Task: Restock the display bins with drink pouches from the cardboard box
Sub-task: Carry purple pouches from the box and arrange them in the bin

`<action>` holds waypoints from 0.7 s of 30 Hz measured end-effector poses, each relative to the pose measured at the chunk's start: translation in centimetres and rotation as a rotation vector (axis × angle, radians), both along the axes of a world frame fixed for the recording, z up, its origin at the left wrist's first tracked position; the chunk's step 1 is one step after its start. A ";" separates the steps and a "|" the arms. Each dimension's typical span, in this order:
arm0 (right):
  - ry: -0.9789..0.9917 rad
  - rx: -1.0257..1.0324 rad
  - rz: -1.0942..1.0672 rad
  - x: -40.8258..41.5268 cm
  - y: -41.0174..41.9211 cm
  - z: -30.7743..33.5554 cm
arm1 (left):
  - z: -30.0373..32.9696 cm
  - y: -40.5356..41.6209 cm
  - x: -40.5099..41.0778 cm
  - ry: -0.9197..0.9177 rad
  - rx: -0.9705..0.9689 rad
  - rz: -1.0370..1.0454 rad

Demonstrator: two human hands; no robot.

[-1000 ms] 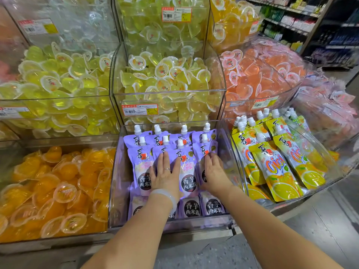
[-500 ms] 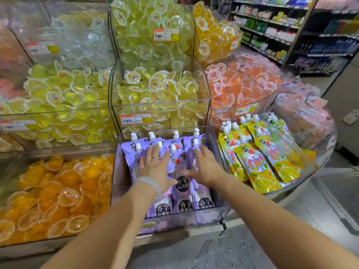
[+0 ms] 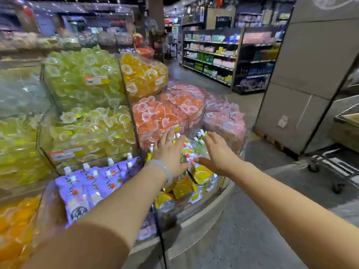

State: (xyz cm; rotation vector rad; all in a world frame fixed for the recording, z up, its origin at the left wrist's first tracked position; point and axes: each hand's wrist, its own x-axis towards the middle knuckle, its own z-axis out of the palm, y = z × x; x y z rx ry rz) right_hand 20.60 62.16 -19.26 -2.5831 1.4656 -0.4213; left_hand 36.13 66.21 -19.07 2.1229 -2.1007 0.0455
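Observation:
Purple drink pouches (image 3: 85, 189) with white caps fill a clear bin (image 3: 41, 214) at the lower left. To its right, yellow and orange drink pouches (image 3: 202, 173) stand in a curved clear bin (image 3: 194, 212). My left hand (image 3: 169, 152), with a ring and a pale bracelet, reaches over the yellow pouches with straight fingers. My right hand (image 3: 217, 154) is spread flat just right of it, above the same pouches. Neither hand holds anything. The cardboard box is out of sight.
Clear bins of green jelly cups (image 3: 87, 123), orange jelly cups (image 3: 159, 115) and pink packets (image 3: 225, 121) rise behind. A grey pillar (image 3: 310, 78) and a wheeled cart (image 3: 334, 167) stand right. Store shelves (image 3: 219, 59) line the aisle beyond.
Both hands left the purple pouches and swung right over the yellow pouches. The view turned right and up, showing the aisle.

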 end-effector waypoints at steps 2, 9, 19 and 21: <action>0.027 0.010 -0.090 -6.1 0.0 -0.3 | -0.4 -0.8 -5.7 -0.014 0.035 -0.077; 0.146 0.103 -0.436 -25.9 1.2 -1.3 | -1.4 -4.4 -24.4 -0.047 0.086 -0.317; 0.150 0.252 -0.838 -45.8 -2.2 -3.4 | -3.0 -13.9 -44.9 -0.128 0.169 -0.645; 0.165 0.260 -0.880 -49.2 -4.5 -3.7 | -3.4 -17.1 -48.6 -0.129 0.180 -0.688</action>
